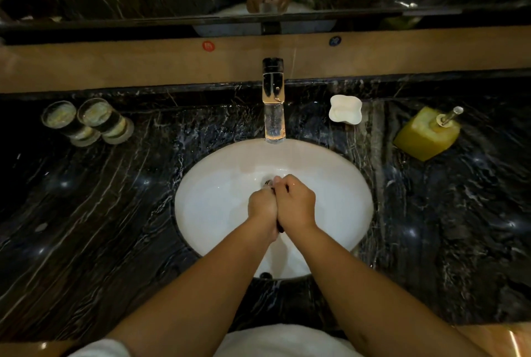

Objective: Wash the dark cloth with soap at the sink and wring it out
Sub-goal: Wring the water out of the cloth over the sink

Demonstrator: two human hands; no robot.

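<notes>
Dark cloth: the dark cloth (279, 227) shows only as a thin black sliver between the two palms, over the middle of the white oval ceramic sink (218, 213); most of it is hidden inside the hands.
Progress: judged from the tight two-handed squeeze, the person seems to be in the scrubbing or wringing part of the job; which of the two cannot be told from this view.
Soap: no lather can be made out on the hands or cloth; the white bar of soap (339, 112) lies in the white wavy-edged soap dish (355, 107) on the black veined marble counter (115, 198), right of the tap and well apart from the hands.
Water: the tall chrome tap (273, 98) stands behind the basin; whether it is running is too unclear to say.
Left to do: by this reading, finishing the squeeze and lifting the cloth out.
Left hand: the left hand (262, 206) is curled round the cloth, knuckles up, pressed against the other hand.
Right hand: the right hand (294, 203) wraps over the same bundle, fingers bent and closed together, fingertips near the drain.
Arms: both forearms reach forward and meet in a V over the basin.
Other items: two clear drinking glasses (86, 121) at far left, a yellow-green square soap dispenser (426, 134) at far right.
</notes>
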